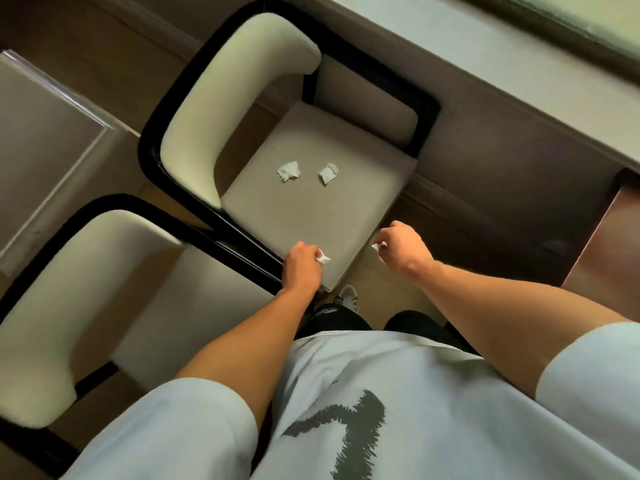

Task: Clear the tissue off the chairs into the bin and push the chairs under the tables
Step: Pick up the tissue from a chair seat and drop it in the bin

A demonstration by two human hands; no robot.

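While fisted, both hands (353, 254) grip tissue (323, 258), arms outstretched

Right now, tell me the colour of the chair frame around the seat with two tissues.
Black frame, curving round the cream backrest; the head view shows it.

Crumpled paper tissue (289, 170), matt cloth seat (311, 209), glossy black frame (152, 157)

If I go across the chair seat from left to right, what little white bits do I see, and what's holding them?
Lying on the seat: left tissue → right tissue. Nearer the front edge: left hand gripping a tissue scrap → right hand pinching another scrap.
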